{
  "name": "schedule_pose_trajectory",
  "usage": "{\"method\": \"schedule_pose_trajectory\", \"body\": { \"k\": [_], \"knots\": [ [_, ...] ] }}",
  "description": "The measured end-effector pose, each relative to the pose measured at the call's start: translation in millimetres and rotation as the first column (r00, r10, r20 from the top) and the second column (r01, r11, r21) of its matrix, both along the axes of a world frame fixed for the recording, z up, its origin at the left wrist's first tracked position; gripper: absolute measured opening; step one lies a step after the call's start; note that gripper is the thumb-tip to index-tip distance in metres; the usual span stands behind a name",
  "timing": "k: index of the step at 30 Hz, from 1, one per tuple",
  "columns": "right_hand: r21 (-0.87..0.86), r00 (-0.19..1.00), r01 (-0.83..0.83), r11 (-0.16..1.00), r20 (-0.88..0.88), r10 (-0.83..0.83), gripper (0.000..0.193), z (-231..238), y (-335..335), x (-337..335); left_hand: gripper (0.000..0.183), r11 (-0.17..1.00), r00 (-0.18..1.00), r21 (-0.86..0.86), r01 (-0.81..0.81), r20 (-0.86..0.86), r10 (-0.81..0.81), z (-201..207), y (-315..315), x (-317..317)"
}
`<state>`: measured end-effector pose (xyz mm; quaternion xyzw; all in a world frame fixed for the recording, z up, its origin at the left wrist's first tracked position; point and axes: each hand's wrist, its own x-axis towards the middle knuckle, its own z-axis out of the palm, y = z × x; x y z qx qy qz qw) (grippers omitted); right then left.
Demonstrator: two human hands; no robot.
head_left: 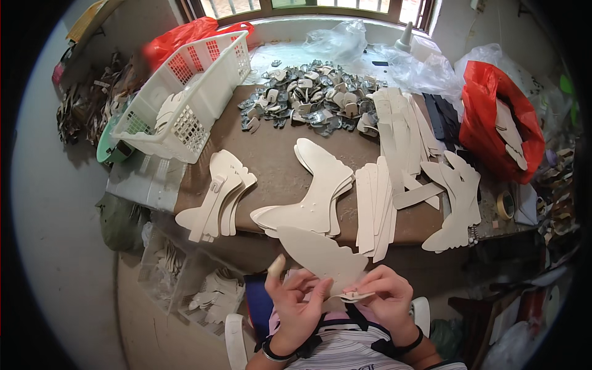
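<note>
A flat cream cut-out piece [320,258], wide and curved like a shoe upper part, is held up over my lap at the table's near edge. My left hand [299,302] grips its lower left with the thumb in front; one finger, which looks wrapped at the tip, sticks out. My right hand [387,297] pinches the lower right end, where a small cream strip or folded edge shows between the fingers. Beyond them lie a stack of similar cream pieces [308,197] and a bundle of straight cream straps [374,206].
More cream pieces lie at left [219,194] and right [455,203]. Farther back sit a heap of metal-and-cream buckle parts [314,98], a white basket [191,126], long cream strips [394,123] and a red plastic bag [530,132]. A tape roll [505,205] stands at right.
</note>
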<state>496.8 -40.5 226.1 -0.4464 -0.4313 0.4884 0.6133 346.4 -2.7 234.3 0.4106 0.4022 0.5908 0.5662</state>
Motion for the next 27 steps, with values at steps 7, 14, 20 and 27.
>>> {"method": "schedule_pose_trajectory", "body": {
  "k": [7,14,20,27],
  "knots": [
    [0.115,0.993,0.047,0.992,0.102,-0.058,0.013,-2,-4,-3,0.031,0.879,0.764,0.294,0.375,-0.635,-0.114,25,2,-20],
    [0.093,0.990,0.027,0.995,0.136,-0.040,0.020,6,-4,-5,0.029,0.870,0.786,0.338,0.359,-0.612,-0.087,12,-2,-25],
    [0.150,0.930,0.063,0.987,0.349,-0.112,0.020,9,-9,-7,0.021,0.890,0.848,0.305,0.338,-0.510,-0.147,2,-10,-25],
    [0.291,0.974,0.073,0.954,0.185,-0.131,0.022,5,1,-16,0.025,0.897,0.864,0.320,0.306,-0.488,-0.121,2,-1,-29]
  ]
}}
